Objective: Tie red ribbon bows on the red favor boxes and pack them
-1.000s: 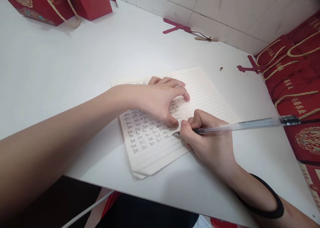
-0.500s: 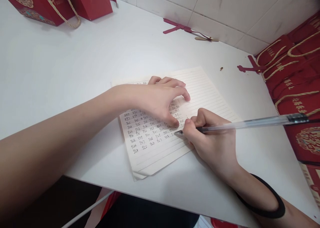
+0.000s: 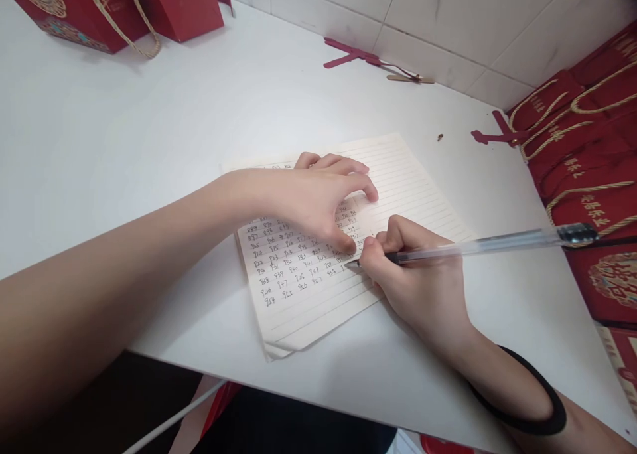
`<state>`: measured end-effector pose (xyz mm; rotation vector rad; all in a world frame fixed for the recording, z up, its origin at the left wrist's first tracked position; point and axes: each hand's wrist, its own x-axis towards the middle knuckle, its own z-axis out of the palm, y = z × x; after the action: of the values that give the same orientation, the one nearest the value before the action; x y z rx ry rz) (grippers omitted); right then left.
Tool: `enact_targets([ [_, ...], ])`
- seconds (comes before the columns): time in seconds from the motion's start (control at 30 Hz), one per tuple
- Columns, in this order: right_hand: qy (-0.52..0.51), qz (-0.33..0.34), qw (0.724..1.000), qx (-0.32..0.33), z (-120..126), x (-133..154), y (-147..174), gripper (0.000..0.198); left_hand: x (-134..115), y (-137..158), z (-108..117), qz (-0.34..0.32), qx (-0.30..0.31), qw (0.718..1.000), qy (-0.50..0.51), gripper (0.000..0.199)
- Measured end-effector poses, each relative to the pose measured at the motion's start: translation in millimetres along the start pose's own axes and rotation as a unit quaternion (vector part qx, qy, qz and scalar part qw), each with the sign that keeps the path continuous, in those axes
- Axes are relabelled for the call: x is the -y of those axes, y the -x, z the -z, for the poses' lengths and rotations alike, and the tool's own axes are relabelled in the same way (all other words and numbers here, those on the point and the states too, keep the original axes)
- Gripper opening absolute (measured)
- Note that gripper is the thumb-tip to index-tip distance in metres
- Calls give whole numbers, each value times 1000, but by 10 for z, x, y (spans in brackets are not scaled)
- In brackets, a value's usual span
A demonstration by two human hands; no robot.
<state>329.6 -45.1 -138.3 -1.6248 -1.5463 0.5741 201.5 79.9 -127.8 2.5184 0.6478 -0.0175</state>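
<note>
A lined paper pad (image 3: 303,324) lies at a slant on the white table, one near corner curled. Rows of handwritten three-digit numbers fill much of its left part; some are hidden under my left hand (image 3: 318,198). That hand rests on the sheet with its fingers spread, thumb pointing at the last rows. In my right hand (image 3: 423,281) a clear pen (image 3: 482,245) with a black grip is pinched between thumb and fingers. Its tip touches the paper at the end of the lowest full row, just below my left thumb. A black band circles my right wrist.
Red gift bags with rope handles (image 3: 184,6) stand at the back left. More red bags (image 3: 572,162) line the right edge. Dark red ribbon-like pieces (image 3: 351,54) lie by the tiled wall (image 3: 323,9). A small brown bit (image 3: 440,137) sits on the table (image 3: 149,122).
My right hand and the pen have shifted very slightly left, and the pen's rear end has swung a little left and down. My left hand stays in place.
</note>
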Motion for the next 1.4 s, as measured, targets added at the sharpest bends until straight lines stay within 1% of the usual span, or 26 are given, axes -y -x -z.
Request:
enact_targets([
  [0.3,-3,-7,1000,6,-6,0,-3,33,10,4,-10,-5,-5,1000,4,69],
  [0.5,3,5,1000,4,1,10,-2,34,12,-1,-7,-7,-8,1000,12,68],
  [0.67,-17,-2,1000,5,2,3,7,34,-6,15,12,-8,-19,997,74,62],
  [0.77,-18,-7,1000,-13,-1,6,9,33,-5,18,12,-10,-37,991,124,53],
  [0.83,-9,2,1000,-20,-2,11,8,33,-2,16,7,-7,-43,990,133,50],
  [0.93,19,6,1000,-23,-1,17,6,34,4,10,-5,-6,-30,993,115,55],
  [1.03,19,-8,1000,-17,1,23,7,33,9,0,-9,-5,-15,996,87,62],
  [1.17,-37,-30,999,-1,4,13,-1,32,24,-14,0,9,-14,996,82,63],
  [1.23,-121,-79,989,-11,17,-19,-18,33,25,-7,-3,9,-22,995,93,62],
  [1.27,-177,-112,978,-17,31,-45,-31,35,22,1,-9,5,-26,995,92,63],
  [1.33,-281,-171,944,-33,74,-113,-75,39,14,26,-25,-8,-28,997,74,65],
  [1.37,-312,-188,930,-44,103,-155,-109,42,15,39,-32,-15,-28,998,62,66],
  [1.4,-325,-197,923,-61,135,-198,-152,43,21,52,-34,-20,-27,998,52,67],
])
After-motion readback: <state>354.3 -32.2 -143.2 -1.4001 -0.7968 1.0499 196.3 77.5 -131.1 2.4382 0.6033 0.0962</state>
